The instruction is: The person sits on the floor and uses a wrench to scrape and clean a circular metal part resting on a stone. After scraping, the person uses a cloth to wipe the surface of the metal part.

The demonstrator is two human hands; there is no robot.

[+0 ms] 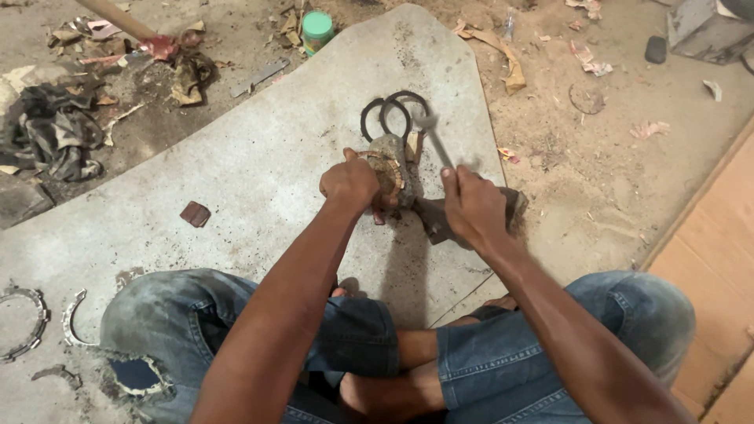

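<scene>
1. the person sits cross-legged on a flat grey stone slab (259, 180), and both hands work at about 12 o'clock from the knees.
2. the left hand (349, 184) is curled tight, fingers pressed together, around a lumpy grey stone-like block with brown strips stuck to it (391, 166).
3. the right hand (471, 208) is closed in a fist around the thin grey metal handle of a small hammer (434, 137). the hammer's head is up at 12 o'clock from the block, just beside its top.
4. to do this step well, it looks best to keep the block pressed down hard so it does not roll, and to keep the left thumb away from where the hammer lands.
5. small, straight taps look safer than big swings, because the block is round and bumpy and could slip.
6. two dark thin metal rings (395, 112) lie flat on the slab, just past the block at 12 o'clock. they overlap each other.
7. a small brown square piece (195, 213) lies alone at 9 o'clock from the left hand.
8. toothed grey curved metal pieces (27, 322) lie at 8 o'clock, near the left knee.
9. a small round tub with a green lid (317, 29) stands on the dusty ground at 12 o'clock.
10. the ground around is sandy, with torn scraps and dark rags.
</scene>
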